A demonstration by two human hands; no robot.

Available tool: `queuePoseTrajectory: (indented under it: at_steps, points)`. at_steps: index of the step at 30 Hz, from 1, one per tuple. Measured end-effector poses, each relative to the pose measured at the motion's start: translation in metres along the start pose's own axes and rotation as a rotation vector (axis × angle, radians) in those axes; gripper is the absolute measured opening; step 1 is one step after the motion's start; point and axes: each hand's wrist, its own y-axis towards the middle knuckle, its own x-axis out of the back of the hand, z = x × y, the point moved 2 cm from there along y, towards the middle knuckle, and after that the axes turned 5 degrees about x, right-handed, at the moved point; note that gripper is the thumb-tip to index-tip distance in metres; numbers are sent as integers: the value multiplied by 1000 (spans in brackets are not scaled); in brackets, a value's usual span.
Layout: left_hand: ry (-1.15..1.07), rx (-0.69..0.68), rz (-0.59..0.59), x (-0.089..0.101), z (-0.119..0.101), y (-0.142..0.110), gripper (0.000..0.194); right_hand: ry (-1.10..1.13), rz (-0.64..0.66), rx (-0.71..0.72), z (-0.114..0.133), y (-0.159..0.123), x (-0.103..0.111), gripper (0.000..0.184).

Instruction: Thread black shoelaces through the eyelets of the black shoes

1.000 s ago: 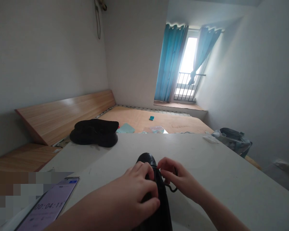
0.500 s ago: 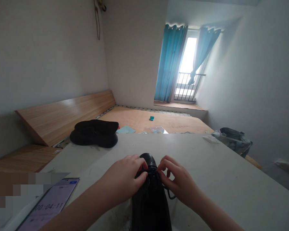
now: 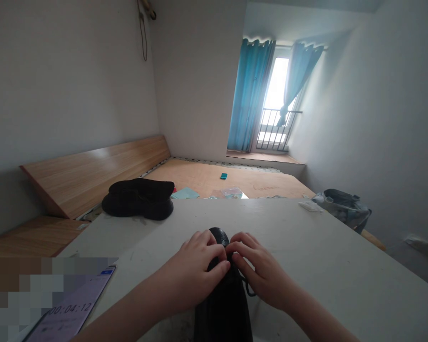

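A black shoe [image 3: 223, 313] lies in front of me on the white table, toe pointing away. My left hand [image 3: 203, 266] bends over its left side, thumb and fingers closed together at the lacing just behind the toe. From the other side my right hand [image 3: 258, 263] pinches at the same spot, its fingertips close to those of the left. A loop of dark shoelace [image 3: 249, 288] hangs beside the shoe below my right hand. The fingers cover most of the lacing, so the lace between them is largely hidden.
The other black shoe [image 3: 139, 199] stands at the table's far left. A phone [image 3: 74, 308] showing a timer lies at the near left. A small white packet [image 3: 310, 206] is near the right edge, beside a grey bag [image 3: 345, 209]. Behind the table is a wooden bed [image 3: 199, 171].
My left hand has shifted right and over the shoe, and the two hands' fingertips have come together at the lacing. The view has tilted slightly.
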Motion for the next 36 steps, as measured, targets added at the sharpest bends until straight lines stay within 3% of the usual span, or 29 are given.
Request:
queuePoseTrajectory:
  at_steps: [2,5,10,12,15,17,21,24,30,32,36]
  points:
    - [-213,-14,66,4,-3,0,28,-20,1,7,1,0,-1,19]
    - [-532,-24,78,15,-9,-6,37,162,-19,-39,-3,0,-2,18]
    - [-836,-92,-109,44,-20,-26,33,596,7,-185,-7,0,-9,25]
    - [-811,-125,-147,53,-22,-31,36,753,-36,-268,-7,0,-11,27]
    - [-721,-141,-45,55,-22,-30,51,1003,-125,-399,-8,-2,-14,25]
    - [-567,-88,15,51,-19,-25,56,1129,-159,-408,-7,-3,-12,26]
    - [-86,34,-26,36,-8,-13,35,1241,-238,-327,-4,0,6,22]
    - [93,58,-48,24,1,-6,23,1317,-355,-348,-3,0,23,20]
    - [147,72,7,7,10,-1,27,1173,-333,-300,-1,-8,39,24]
    - [157,80,10,6,9,1,28,970,-229,-247,3,-11,40,30]
    - [82,8,36,4,4,3,29,548,99,-90,13,-11,38,49]
